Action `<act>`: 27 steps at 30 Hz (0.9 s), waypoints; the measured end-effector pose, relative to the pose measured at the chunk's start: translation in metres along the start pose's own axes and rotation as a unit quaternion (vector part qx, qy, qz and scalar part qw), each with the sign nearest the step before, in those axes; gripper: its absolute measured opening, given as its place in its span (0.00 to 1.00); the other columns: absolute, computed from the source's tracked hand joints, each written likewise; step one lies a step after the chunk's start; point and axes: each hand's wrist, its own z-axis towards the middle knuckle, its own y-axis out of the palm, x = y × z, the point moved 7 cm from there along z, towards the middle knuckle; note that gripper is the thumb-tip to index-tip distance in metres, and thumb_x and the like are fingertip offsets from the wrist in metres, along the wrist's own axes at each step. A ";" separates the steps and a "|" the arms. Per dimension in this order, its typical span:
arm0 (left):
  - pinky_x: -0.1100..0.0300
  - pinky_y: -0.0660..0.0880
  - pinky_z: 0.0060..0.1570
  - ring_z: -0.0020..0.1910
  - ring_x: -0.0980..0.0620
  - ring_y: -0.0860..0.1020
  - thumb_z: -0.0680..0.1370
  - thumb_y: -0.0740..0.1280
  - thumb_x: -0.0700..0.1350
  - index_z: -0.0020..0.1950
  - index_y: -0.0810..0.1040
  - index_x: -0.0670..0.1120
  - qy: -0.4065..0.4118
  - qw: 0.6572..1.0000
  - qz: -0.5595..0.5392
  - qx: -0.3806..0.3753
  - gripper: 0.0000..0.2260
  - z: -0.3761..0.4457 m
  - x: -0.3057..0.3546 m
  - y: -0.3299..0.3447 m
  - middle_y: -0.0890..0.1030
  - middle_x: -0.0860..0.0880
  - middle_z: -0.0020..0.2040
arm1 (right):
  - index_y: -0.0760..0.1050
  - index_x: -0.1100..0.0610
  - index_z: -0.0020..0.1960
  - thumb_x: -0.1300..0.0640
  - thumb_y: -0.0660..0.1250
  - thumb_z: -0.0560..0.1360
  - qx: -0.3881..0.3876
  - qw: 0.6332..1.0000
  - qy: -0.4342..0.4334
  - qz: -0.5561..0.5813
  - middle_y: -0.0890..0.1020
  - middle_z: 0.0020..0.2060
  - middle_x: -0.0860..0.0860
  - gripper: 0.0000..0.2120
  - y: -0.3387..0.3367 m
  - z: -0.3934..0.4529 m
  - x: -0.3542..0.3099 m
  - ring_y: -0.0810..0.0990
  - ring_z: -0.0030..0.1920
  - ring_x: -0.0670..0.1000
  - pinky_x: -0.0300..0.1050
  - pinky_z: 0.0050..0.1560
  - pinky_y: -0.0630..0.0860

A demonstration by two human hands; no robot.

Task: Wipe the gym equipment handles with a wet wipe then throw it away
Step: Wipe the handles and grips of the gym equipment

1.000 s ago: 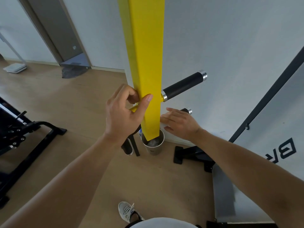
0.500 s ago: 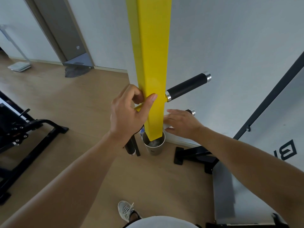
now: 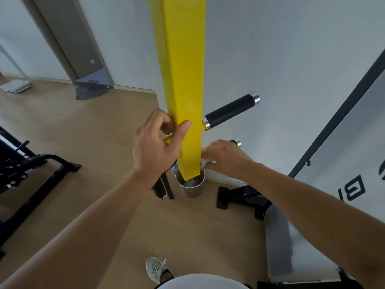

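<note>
**Wipe under the right hand on the lower handle**

The wet wipe (image 3: 206, 163) shows as a small white fold under the right hand (image 3: 224, 156), just right of the yellow post (image 3: 183, 90) and above the metal cup (image 3: 190, 185); the fingers curl down over it and over the lower handle (image 3: 236, 142), of which only the silver end cap shows past the knuckles. The left hand (image 3: 155, 147) grips the post's left edge, thumb laid on the front face, fingers bent round the side; the upper handle (image 3: 230, 111), black with silver collars, juts right from the post, untouched. The cup stands on the wooden floor (image 3: 104, 142) at the post's foot; a black tube (image 3: 159, 189) stands just left of it; a black machine frame (image 3: 37, 170) sits far left; a grey shoe (image 3: 156, 270) shows at the bottom edge.
</note>
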 end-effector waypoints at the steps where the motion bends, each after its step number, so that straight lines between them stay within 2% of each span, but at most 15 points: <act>1: 0.65 0.71 0.38 0.34 0.52 0.74 0.80 0.69 0.52 0.38 0.74 0.37 0.001 1.000 0.000 -0.002 0.20 0.000 0.000 -0.001 0.78 0.45 0.35 | 0.78 0.47 0.65 0.46 0.73 0.76 -0.002 1.000 0.006 0.014 0.86 0.53 0.47 0.18 -0.002 -0.001 0.001 0.83 0.52 0.48 0.49 0.58 0.79; 3: 0.68 0.70 0.39 0.34 0.53 0.74 0.80 0.69 0.51 0.38 0.74 0.37 0.003 1.000 0.001 -0.003 0.19 -0.001 0.000 -0.002 0.77 0.45 0.34 | 0.80 0.50 0.66 0.47 0.75 0.74 0.004 0.999 0.030 0.023 0.86 0.55 0.47 0.21 -0.013 -0.009 0.015 0.83 0.54 0.48 0.49 0.60 0.78; 5: 0.69 0.69 0.39 0.34 0.53 0.74 0.80 0.69 0.51 0.38 0.74 0.37 0.001 1.000 0.000 -0.003 0.19 0.000 0.002 -0.001 0.77 0.46 0.34 | 0.80 0.53 0.66 0.47 0.76 0.72 0.001 0.997 0.073 -0.004 0.86 0.54 0.48 0.24 -0.026 -0.018 0.039 0.82 0.52 0.49 0.50 0.59 0.78; 7: 0.68 0.69 0.38 0.34 0.52 0.74 0.80 0.68 0.53 0.38 0.74 0.37 -0.003 1.000 0.005 -0.002 0.20 0.001 0.003 0.002 0.77 0.45 0.34 | 0.78 0.51 0.68 0.44 0.76 0.71 -0.022 0.992 0.125 -0.016 0.86 0.55 0.49 0.27 -0.033 -0.026 0.057 0.80 0.54 0.49 0.48 0.59 0.76; 9: 0.65 0.70 0.36 0.33 0.51 0.74 0.80 0.68 0.53 0.38 0.73 0.37 -0.003 1.000 0.009 -0.001 0.21 0.001 0.004 0.003 0.77 0.45 0.34 | 0.75 0.48 0.71 0.40 0.75 0.70 -0.055 0.986 0.157 0.013 0.83 0.60 0.48 0.32 -0.030 -0.026 0.057 0.77 0.62 0.52 0.47 0.61 0.70; 12: 0.62 0.70 0.35 0.33 0.50 0.74 0.80 0.68 0.52 0.39 0.73 0.38 -0.002 1.000 0.010 -0.006 0.19 0.000 0.004 0.003 0.76 0.45 0.34 | 0.69 0.47 0.76 0.35 0.73 0.70 -0.123 0.980 0.146 0.060 0.76 0.70 0.46 0.38 -0.016 -0.018 0.043 0.69 0.72 0.50 0.46 0.67 0.64; 15: 0.68 0.68 0.36 0.33 0.52 0.73 0.80 0.68 0.52 0.39 0.73 0.38 0.001 1.000 0.007 -0.003 0.19 0.000 0.005 0.001 0.76 0.45 0.34 | 0.69 0.45 0.76 0.37 0.63 0.78 -0.139 0.978 0.122 0.093 0.73 0.73 0.44 0.28 -0.021 -0.017 0.048 0.65 0.76 0.50 0.46 0.72 0.60; 18: 0.64 0.70 0.35 0.32 0.51 0.74 0.81 0.67 0.53 0.39 0.73 0.38 -0.002 1.000 0.007 -0.004 0.20 0.001 0.005 0.003 0.76 0.45 0.34 | 0.71 0.45 0.74 0.43 0.60 0.82 -0.125 0.983 0.120 0.058 0.75 0.71 0.43 0.21 -0.023 -0.016 0.061 0.62 0.78 0.55 0.55 0.75 0.59; 20: 0.62 0.71 0.34 0.32 0.50 0.74 0.81 0.67 0.53 0.39 0.74 0.38 -0.003 1.000 0.006 -0.003 0.20 0.000 0.005 0.003 0.76 0.45 0.34 | 0.75 0.46 0.71 0.45 0.63 0.82 -0.121 0.985 0.108 0.059 0.80 0.66 0.46 0.19 -0.018 -0.010 0.046 0.70 0.73 0.55 0.57 0.75 0.63; 22: 0.61 0.71 0.34 0.32 0.49 0.75 0.80 0.67 0.53 0.39 0.74 0.38 -0.003 1.000 0.013 -0.004 0.20 0.000 0.006 0.003 0.77 0.45 0.34 | 0.79 0.44 0.66 0.46 0.65 0.81 -0.122 0.988 0.059 0.079 0.86 0.53 0.48 0.15 -0.006 -0.002 0.022 0.81 0.56 0.51 0.55 0.64 0.75; 24: 0.63 0.70 0.35 0.33 0.50 0.74 0.80 0.68 0.53 0.39 0.74 0.38 -0.005 1.000 0.017 -0.006 0.19 0.000 0.006 0.001 0.77 0.45 0.34 | 0.81 0.45 0.63 0.48 0.68 0.80 -0.110 0.988 0.053 0.096 0.82 0.45 0.45 0.13 -0.005 0.001 0.009 0.78 0.42 0.45 0.44 0.49 0.75; 27: 0.68 0.69 0.37 0.34 0.52 0.74 0.80 0.69 0.51 0.39 0.74 0.39 -0.011 1.000 0.015 -0.010 0.17 -0.001 0.006 -0.001 0.77 0.46 0.34 | 0.80 0.48 0.65 0.46 0.70 0.78 -0.097 0.988 0.090 0.085 0.82 0.47 0.43 0.17 -0.021 -0.004 0.022 0.77 0.43 0.42 0.40 0.48 0.72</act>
